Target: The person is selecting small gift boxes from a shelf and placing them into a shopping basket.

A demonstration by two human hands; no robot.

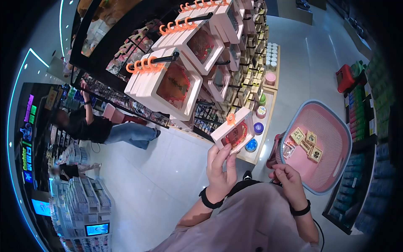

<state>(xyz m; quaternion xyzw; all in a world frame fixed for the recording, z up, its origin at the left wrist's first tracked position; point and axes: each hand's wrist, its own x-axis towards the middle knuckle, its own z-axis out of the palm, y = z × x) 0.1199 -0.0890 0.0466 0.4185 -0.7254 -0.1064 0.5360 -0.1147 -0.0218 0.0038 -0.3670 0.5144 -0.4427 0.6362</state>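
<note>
My left hand (222, 170) grips the lower edge of a pale pink framed box (236, 132) with an orange ring on top and a red bead string behind its window. It is held near the shelf's front edge. My right hand (289, 180) is at waist height beside the basket, its fingers curled together; what they hold, if anything, is hidden. A pink basket (329, 168) with a blue-grey rim stands at the right, with several small yellowish boxes (315, 154) lying in it. Similar pink boxes (168, 86) hang on black hooks above my left hand.
Colourful round jars (258, 127) stand on the wooden shelf edge (268, 117). A person in a black top (90, 124) stands at the left by another rack. A red basket (344, 79) is on the floor at the upper right. Stocked shelves (357, 168) line the right side.
</note>
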